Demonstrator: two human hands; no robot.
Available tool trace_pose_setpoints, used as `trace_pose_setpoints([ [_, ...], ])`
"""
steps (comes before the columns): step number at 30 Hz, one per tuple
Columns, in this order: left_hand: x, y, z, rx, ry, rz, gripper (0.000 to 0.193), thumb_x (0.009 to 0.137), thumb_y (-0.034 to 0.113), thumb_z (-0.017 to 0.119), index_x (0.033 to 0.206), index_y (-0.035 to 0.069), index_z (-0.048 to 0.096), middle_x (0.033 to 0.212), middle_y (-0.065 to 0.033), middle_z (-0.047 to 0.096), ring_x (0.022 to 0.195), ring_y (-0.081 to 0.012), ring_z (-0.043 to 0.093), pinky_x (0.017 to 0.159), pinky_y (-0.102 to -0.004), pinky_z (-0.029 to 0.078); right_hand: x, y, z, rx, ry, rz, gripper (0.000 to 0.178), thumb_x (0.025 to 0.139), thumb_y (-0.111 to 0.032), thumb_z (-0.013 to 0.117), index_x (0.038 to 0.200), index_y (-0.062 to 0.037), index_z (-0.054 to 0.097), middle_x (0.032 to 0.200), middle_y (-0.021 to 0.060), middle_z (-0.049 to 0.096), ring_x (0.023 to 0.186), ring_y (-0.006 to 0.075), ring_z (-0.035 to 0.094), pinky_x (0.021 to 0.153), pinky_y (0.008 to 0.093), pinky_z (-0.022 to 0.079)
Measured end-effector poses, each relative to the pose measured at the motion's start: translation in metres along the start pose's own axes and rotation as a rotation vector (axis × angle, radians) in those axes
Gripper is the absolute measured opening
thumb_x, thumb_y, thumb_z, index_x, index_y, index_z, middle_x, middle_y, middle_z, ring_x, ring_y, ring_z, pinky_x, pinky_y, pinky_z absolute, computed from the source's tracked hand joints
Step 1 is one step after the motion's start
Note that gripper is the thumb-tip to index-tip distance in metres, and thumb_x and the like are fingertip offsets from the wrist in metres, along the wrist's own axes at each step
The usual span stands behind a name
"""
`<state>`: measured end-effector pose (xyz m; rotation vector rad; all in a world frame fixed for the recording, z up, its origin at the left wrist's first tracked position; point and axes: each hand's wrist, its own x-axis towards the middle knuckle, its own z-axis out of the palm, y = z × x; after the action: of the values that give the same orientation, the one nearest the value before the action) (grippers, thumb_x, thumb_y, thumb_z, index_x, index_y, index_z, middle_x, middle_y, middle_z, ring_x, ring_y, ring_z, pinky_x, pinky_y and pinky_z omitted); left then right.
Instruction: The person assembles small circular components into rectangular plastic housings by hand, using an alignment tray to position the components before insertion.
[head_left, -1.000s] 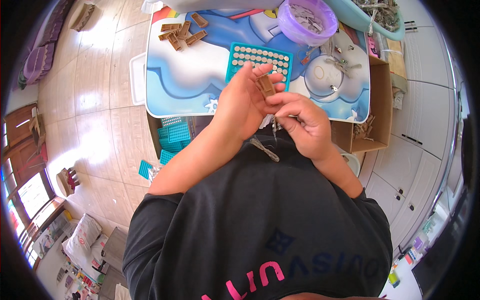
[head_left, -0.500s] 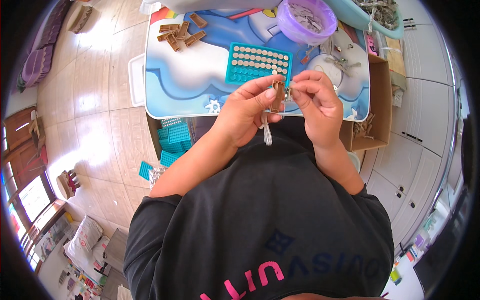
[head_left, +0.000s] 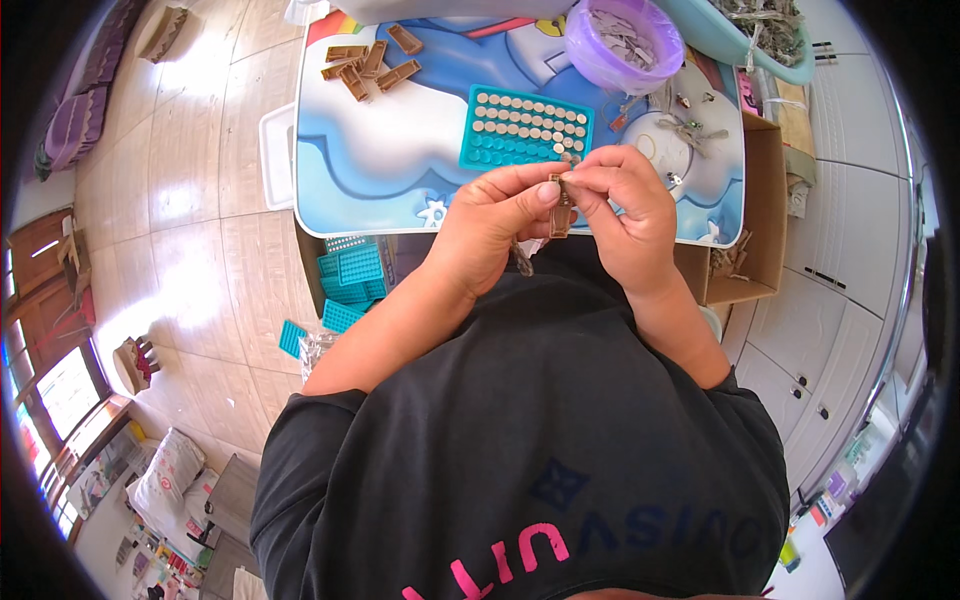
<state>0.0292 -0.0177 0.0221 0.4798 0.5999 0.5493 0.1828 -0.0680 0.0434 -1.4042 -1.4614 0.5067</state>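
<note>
1. Left hand [head_left: 500, 215] pinches the brown case [head_left: 559, 220] over the surface [head_left: 375, 190]'s near edge, long axis pointing toward the person [head_left: 520, 400].
2. Right hand [head_left: 632, 210] meets its far end, fingertips bunched; gripping it? Can't tell.

Beyond the left edge of the round-cornered, blue-and-white cartoon-printed table [head_left: 360, 185], a pale, glossy floor [head_left: 190, 240] catches white glare near a bright, brown-framed window [head_left: 65, 390]; white panelled cabinets [head_left: 850, 215] stand past its right edge.
</note>
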Motion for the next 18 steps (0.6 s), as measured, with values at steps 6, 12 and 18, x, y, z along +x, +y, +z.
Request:
trace_pose_setpoints([
  [6, -0.002, 0.009, 0.003, 0.080, 0.046, -0.008, 0.026, 0.088, 0.011, 0.058, 0.110, -0.001, 0.059, 0.085, -0.0053, 0.063, 0.073, -0.0127, 0.059, 0.069, -0.0252, 0.049, 0.002, 0.001, 0.004, 0.080, -0.046, 0.083, 0.010, 0.076, 0.000, 0.065, 0.085, -0.0009, 0.062, 0.083, 0.0087, 0.057, 0.072, 0.0187, 0.057, 0.061, 0.0263, 0.046],
  [12, -0.002, 0.008, -0.004, 0.126, 0.100, 0.077, 0.024, 0.090, 0.011, 0.055, 0.108, -0.003, 0.057, 0.093, -0.0094, 0.064, 0.084, -0.0152, 0.061, 0.075, -0.0272, 0.049, -0.001, -0.004, 0.010, -0.102, -0.018, -0.045, 0.017, 0.073, -0.005, 0.069, 0.084, -0.0013, 0.056, 0.079, 0.0104, 0.057, 0.068, 0.0234, 0.057, 0.059, 0.0294, 0.045],
  [18, -0.001, 0.010, 0.001, 0.142, 0.185, 0.273, 0.024, 0.091, 0.013, 0.053, 0.110, -0.001, 0.052, 0.102, -0.0134, 0.062, 0.097, -0.0187, 0.059, 0.089, -0.0307, 0.044, -0.020, -0.002, 0.035, -0.113, -0.068, 0.142, 0.039, 0.070, -0.009, 0.074, 0.097, -0.0037, 0.047, 0.079, 0.0081, 0.059, 0.071, 0.0210, 0.059, 0.061, 0.0310, 0.046],
])
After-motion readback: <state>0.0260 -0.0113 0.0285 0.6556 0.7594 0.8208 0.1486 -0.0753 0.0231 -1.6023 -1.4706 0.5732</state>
